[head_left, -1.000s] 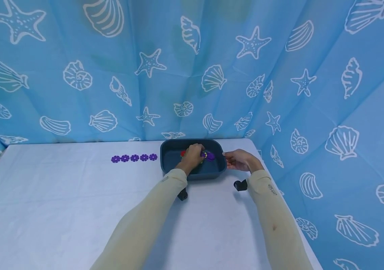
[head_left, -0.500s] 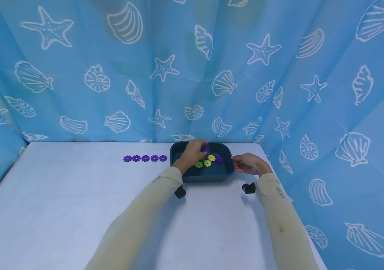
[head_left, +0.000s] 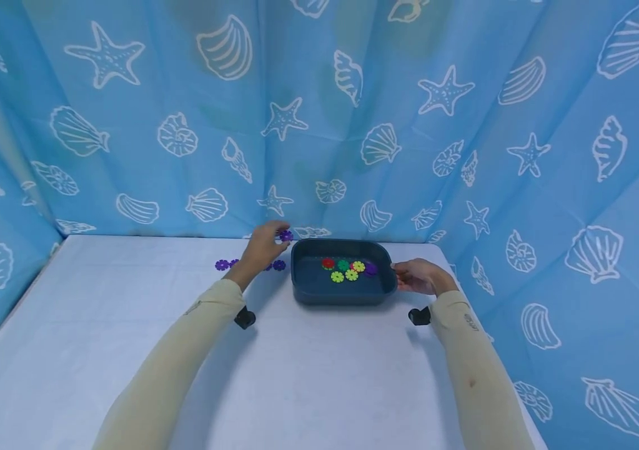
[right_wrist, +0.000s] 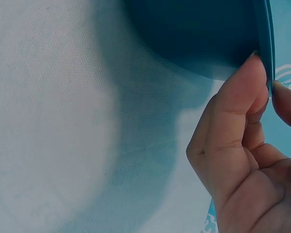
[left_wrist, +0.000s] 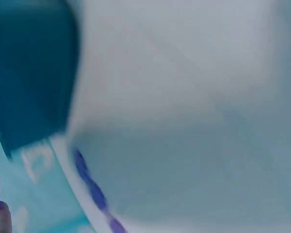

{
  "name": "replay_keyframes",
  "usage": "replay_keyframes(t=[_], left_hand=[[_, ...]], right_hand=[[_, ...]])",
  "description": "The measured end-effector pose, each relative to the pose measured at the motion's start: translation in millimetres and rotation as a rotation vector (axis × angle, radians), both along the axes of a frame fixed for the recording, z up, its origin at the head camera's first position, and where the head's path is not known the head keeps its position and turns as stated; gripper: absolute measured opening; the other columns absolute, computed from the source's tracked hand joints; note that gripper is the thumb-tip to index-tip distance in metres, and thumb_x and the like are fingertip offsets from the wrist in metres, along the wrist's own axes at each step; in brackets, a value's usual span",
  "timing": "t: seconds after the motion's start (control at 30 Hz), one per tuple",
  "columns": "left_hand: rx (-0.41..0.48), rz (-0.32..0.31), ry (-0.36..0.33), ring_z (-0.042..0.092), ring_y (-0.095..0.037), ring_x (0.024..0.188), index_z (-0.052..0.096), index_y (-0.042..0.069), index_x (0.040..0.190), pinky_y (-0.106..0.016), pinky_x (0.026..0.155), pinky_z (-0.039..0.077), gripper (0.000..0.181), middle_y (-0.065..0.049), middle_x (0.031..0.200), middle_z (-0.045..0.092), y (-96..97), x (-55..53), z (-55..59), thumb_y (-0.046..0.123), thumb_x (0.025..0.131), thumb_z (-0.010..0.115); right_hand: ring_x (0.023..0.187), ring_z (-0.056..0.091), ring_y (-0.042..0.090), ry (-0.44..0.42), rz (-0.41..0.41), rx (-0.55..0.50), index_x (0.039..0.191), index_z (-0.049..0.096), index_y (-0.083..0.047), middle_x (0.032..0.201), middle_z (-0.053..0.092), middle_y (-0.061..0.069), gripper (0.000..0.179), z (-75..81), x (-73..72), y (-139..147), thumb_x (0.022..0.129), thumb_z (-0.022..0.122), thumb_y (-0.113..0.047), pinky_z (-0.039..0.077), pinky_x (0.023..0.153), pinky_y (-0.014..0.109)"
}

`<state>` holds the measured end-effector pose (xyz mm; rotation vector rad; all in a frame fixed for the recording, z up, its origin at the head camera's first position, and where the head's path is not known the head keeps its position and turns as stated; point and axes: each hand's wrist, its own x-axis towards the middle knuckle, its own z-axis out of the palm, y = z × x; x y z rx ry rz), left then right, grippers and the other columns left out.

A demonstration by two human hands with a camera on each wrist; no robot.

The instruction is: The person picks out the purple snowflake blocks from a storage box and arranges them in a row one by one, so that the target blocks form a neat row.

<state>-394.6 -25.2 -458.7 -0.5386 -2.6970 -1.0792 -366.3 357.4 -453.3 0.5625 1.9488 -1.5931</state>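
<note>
My left hand (head_left: 263, 245) is raised just left of the dark blue tray, pinching a purple flower-shaped disc (head_left: 286, 235) between thumb and fingers. In the left wrist view only the fingertips (left_wrist: 4, 218) and the disc's thin edge show at the lower left corner. My right hand (head_left: 421, 276) pinches the right rim of the tray (head_left: 347, 296); the right wrist view shows thumb and fingers on either side of that rim. Inside the tray lie red (head_left: 327, 264), green (head_left: 343, 265), yellow (head_left: 337, 277) and purple flower discs (head_left: 370, 269).
A row of purple flower discs (head_left: 222, 265) lies on the white table (head_left: 145, 300) left of the tray, partly hidden by my left wrist. A blue curtain with shell prints (head_left: 212, 156) hangs behind the table and along its right side.
My left hand has come up out of the tray with a purple flower disc and moved left, over beside the row. My right hand stays on the tray's rim. The head view has shifted.
</note>
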Motion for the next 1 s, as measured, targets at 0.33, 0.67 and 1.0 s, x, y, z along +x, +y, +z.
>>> replay_keyframes(t=[0.33,0.67,1.0], left_hand=[[-0.11,0.107,-0.045,0.056,-0.037,0.117,0.056,-0.007,0.127,-0.047,0.1,0.045,0.043,-0.023,0.123,0.06,-95.6,14.8,-24.1,0.004,0.087,0.071],[-0.161,0.188,-0.134,0.053,-0.04,0.119,0.056,-0.008,0.126,-0.051,0.102,0.043,0.041,-0.025,0.123,0.059,-143.7,31.2,-31.3,0.004,0.088,0.069],[-0.17,0.179,-0.204,0.053,-0.042,0.119,0.057,-0.009,0.125,-0.052,0.103,0.041,0.04,-0.027,0.122,0.059,-156.5,34.4,-42.0,0.001,0.087,0.068]], right_hand=[[0.078,0.059,0.019,0.01,0.002,0.021,0.128,0.05,0.003,0.096,0.056,0.012,0.035,-2.2,1.3,3.1,0.102,0.051,-0.021,0.057,0.079,0.029],[0.08,0.058,0.019,0.022,-0.004,0.015,0.128,0.05,0.003,0.097,0.056,0.012,0.036,-2.8,-0.3,5.2,0.102,0.053,-0.022,0.057,0.08,0.029],[0.079,0.059,0.019,0.014,-0.005,0.024,0.129,0.05,0.003,0.097,0.057,0.012,0.037,-2.7,-1.6,0.2,0.101,0.054,-0.022,0.057,0.081,0.029]])
